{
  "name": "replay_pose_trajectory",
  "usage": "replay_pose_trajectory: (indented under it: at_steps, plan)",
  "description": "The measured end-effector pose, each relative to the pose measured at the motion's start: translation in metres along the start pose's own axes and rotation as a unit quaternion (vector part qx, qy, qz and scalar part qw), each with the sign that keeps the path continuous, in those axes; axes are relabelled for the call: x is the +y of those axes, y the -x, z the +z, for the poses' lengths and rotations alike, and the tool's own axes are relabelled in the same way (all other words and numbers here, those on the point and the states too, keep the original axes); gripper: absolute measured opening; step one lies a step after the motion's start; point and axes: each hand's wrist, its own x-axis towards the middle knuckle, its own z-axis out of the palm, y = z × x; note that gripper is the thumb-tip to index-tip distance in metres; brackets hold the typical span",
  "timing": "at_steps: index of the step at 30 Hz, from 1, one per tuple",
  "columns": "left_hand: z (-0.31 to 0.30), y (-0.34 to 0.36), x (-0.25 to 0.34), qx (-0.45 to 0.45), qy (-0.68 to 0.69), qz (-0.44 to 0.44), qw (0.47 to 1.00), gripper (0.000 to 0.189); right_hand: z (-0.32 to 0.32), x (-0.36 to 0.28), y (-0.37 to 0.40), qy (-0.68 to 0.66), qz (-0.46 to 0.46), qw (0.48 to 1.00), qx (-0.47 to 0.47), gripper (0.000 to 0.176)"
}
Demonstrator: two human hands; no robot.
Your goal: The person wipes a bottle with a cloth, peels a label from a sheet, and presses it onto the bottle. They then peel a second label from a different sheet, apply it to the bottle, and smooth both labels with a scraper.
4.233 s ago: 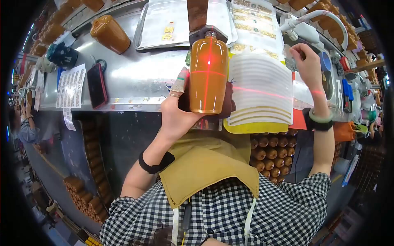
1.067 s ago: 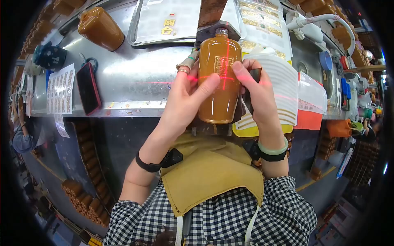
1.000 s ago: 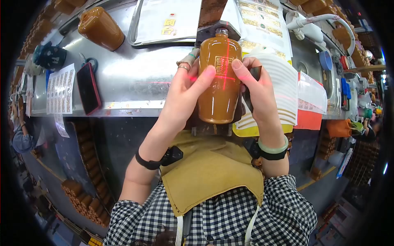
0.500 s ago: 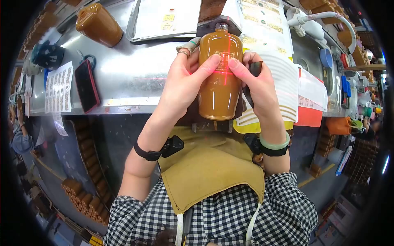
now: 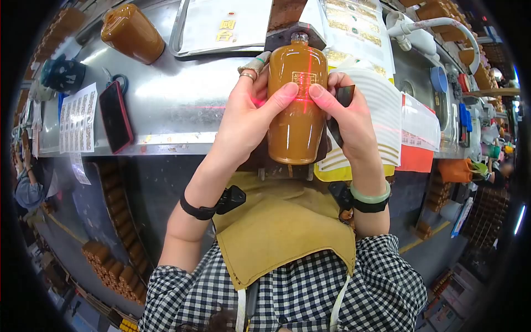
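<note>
A glossy brown bottle (image 5: 297, 135) lies in front of me, its neck pointing away toward a dark notched block (image 5: 314, 36). My left hand (image 5: 249, 113) is closed around its left side, thumb pressed on the front and a cloth cover on one finger. From the other side my right hand (image 5: 351, 113) grips the bottle, its thumb also on the front. A dark flat piece (image 5: 345, 96) is tucked in the right hand's fingers. Between and above the thumbs sits a small gold label (image 5: 303, 78), crossed by red laser lines. The bottle's underside is hidden.
Another brown bottle (image 5: 133, 34) lies at the back left. Nearby are a phone (image 5: 116, 117), scissors (image 5: 120, 80) and a sticker sheet (image 5: 78, 119). A tray (image 5: 178, 41) with gold characters stands behind; strip sheets (image 5: 371, 119) lie at right, near a white lamp arm (image 5: 437, 21).
Both thumbs have slid down the bottle's front a little, uncovering more of the gold label. The bottle has shifted very slightly toward me.
</note>
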Motion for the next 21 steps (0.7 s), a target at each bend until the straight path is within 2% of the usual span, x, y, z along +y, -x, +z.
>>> replay_pose_trajectory:
  at_steps: [8, 11, 13, 15, 17, 19, 21]
  plan:
    - [-0.003, -0.001, -0.002, -0.019, -0.002, 0.000, 1.000, 0.073, 0.001, -0.001, 0.001, -0.004, 0.007, 1.000, 0.007, 0.035]
    - [-0.001, 0.001, -0.001, -0.013, 0.031, 0.000, 0.999, 0.076, -0.007, 0.002, 0.002, 0.034, -0.009, 0.999, -0.003, 0.030]
    - [-0.001, 0.004, -0.003, -0.030, -0.030, 0.015, 0.999, 0.079, -0.014, 0.001, 0.006, 0.000, -0.014, 1.000, -0.026, 0.027]
    - [-0.001, 0.004, -0.001, -0.033, -0.016, 0.009, 0.999, 0.080, -0.010, -0.001, 0.019, -0.053, -0.038, 0.998, -0.021, 0.027]
    - [-0.001, 0.002, -0.001, -0.036, -0.001, 0.000, 0.999, 0.082, -0.009, 0.000, 0.028, 0.016, -0.105, 0.994, 0.039, 0.024]
    - [-0.003, 0.000, -0.005, -0.037, -0.014, 0.014, 0.999, 0.081, -0.007, -0.008, 0.043, 0.023, -0.109, 0.994, 0.018, 0.022]
    - [0.000, 0.001, -0.001, -0.036, -0.006, 0.008, 0.999, 0.080, 0.000, -0.010, 0.053, 0.137, -0.143, 0.980, 0.025, 0.023]
